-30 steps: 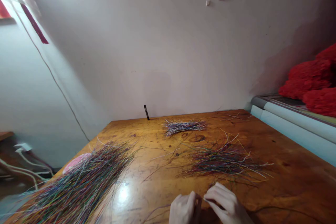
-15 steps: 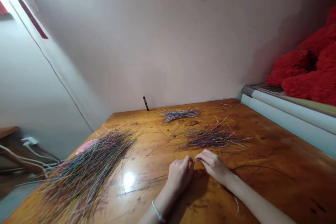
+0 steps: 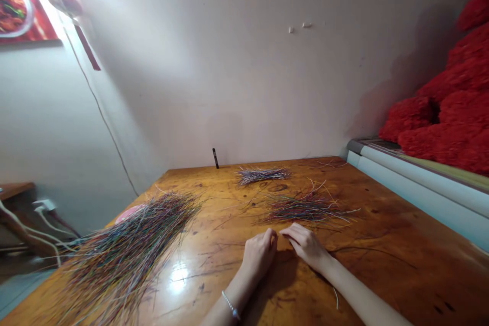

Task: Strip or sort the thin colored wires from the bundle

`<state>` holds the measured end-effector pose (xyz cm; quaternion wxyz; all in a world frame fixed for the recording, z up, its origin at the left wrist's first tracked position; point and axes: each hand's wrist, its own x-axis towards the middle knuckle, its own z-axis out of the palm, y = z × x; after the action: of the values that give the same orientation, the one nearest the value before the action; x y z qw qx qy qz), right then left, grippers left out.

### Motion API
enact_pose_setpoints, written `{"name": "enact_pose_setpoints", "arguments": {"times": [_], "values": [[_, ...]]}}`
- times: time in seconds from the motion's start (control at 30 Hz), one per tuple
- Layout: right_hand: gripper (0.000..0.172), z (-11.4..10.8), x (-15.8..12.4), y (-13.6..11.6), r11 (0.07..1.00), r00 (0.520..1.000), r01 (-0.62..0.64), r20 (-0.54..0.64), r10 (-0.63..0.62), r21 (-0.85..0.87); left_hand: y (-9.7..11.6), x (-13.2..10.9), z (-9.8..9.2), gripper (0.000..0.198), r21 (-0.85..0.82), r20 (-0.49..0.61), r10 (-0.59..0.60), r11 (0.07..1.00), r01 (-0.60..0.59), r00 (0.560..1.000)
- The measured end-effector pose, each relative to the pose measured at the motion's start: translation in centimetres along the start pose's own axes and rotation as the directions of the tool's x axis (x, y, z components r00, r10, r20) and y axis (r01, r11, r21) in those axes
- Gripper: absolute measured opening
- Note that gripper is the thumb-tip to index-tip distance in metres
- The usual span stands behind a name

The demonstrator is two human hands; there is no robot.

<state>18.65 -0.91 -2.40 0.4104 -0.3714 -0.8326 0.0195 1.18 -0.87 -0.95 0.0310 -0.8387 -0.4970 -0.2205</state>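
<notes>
left hand (image 3: 259, 251), right hand (image 3: 306, 244) near, fingers curled; cannot tell whether pinching. wires (image 3: 305, 209) at right hand's twelve o'clock. likely fine fingerwork; next move wants steadiness.

At lower centre, I could not tell (too small a detail) whether my left hand (image 3: 260, 252) and right hand (image 3: 307, 245) held anything. At lower left, the strand bundle (image 3: 133, 244), blurred toward the bottom, partly hid a pink thing (image 3: 128, 213); the right edge cropped the red heap (image 3: 454, 117).
</notes>
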Motion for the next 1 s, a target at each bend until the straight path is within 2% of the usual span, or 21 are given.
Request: {"name": "enact_pose_setpoints", "arguments": {"times": [0.17, 0.37, 0.6, 0.77, 1.0], "values": [[0.015, 0.22, -0.16, 0.47, 0.995, 0.995, -0.098, -0.025, 0.098, 0.03, -0.11, 0.11, 0.08, 0.018, 0.014, 0.02, -0.032, 0.999, 0.032, 0.999], [0.016, 0.18, -0.01, 0.28, 0.99, 0.991, -0.124, -0.045, 0.127, 0.068, -0.25, 0.11, 0.5, 0.015, 0.0, 0.03, -0.05, 0.999, 0.05, 0.998], [0.015, 0.01, -0.01, 0.22, 0.969, 0.971, -0.207, -0.089, 0.221, 0.137, -0.11, 0.01, 0.53, 0.016, -0.044, 0.031, -0.041, 0.998, 0.043, 0.999], [0.016, -0.18, -0.04, 0.33, 0.975, 0.979, -0.188, -0.06, 0.196, 0.122, 0.11, -0.04, 0.29, 0.015, -0.063, 0.042, -0.052, 0.997, 0.054, 0.998], [0.018, -0.27, 0.0, 0.16, 0.979, 0.984, -0.149, -0.079, 0.161, 0.138, 0.14, 0.02, 0.14, 0.018, -0.039, 0.066, -0.071, 0.997, 0.074, 0.995]]}}
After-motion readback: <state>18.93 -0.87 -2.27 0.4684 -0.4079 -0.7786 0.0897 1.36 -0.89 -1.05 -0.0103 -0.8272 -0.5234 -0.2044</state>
